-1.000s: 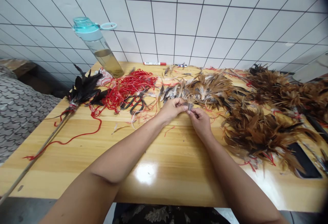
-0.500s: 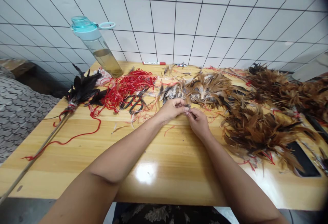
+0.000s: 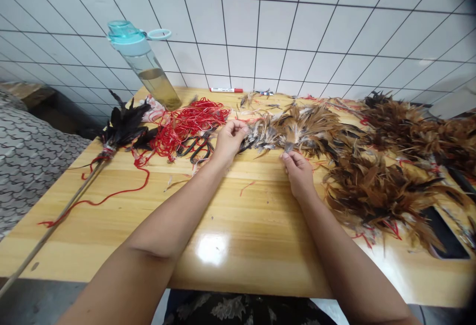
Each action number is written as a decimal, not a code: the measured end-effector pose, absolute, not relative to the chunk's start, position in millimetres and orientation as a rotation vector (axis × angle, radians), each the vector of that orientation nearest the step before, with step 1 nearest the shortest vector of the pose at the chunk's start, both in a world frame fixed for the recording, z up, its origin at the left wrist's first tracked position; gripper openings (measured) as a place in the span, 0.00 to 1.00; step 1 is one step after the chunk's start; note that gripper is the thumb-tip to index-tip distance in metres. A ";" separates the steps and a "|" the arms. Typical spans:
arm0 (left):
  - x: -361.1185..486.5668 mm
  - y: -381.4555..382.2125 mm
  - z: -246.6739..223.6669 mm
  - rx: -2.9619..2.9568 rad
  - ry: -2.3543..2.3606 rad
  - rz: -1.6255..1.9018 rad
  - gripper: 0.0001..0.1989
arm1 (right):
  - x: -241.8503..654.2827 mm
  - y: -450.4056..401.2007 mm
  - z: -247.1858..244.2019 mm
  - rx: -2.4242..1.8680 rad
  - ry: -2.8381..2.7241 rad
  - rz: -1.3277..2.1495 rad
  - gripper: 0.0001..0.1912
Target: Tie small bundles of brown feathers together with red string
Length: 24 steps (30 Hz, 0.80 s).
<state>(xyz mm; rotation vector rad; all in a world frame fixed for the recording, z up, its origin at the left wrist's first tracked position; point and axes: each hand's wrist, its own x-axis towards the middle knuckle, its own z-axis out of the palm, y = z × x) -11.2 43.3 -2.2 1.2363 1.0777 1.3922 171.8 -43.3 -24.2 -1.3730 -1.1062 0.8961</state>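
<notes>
"Brown cock feathers [image 3: 293, 129] lay in a loose bunch on the wooden table [image 3: 245, 226], and the hands had just parted from their close pinch, hadn't they?"

"They had. The left hand [image 3: 230, 141] had moved out past the bunch's left end, beside the black-handled scissors [image 3: 195, 149], and the right hand [image 3: 299, 173] had dropped back toward the near side of the bunch."

"Was either one gripping anything?"

"The left fingers [image 3: 238, 129] were curled together, but I couldn't tell whether they held a feather. The right thumb and forefinger [image 3: 284, 156] had closed to a pinch just under a pale quill tip [image 3: 288, 147]; touching or not, I couldn't tell."

"And how did the bunch lie?"

"Its long axis ran left to right across the table, with the feather tips fanning toward the tiled wall [image 3: 260, 27]. That one quill pointed down at the right hand. The tangled red thread [image 3: 189, 121] lay further left."
</notes>
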 end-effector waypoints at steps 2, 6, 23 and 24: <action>-11.7 40.6 -3.1 1.499 1.144 1.222 0.06 | 172.2 -42.3 -24.6 -1.336 -1.006 0.937 0.14; -10.4 32.3 -2.1 1.965 1.226 0.853 0.09 | 171.6 -42.2 -23.2 -1.309 -0.937 0.983 0.16; 4.3 17.1 -7.9 2.477 1.343 0.511 0.08 | 173.1 -42.1 -30.4 -1.376 -1.078 0.872 0.15; 3.7 18.3 -7.9 2.458 1.310 0.555 0.07 | 172.9 -42.0 -30.3 -1.380 -1.082 0.869 0.15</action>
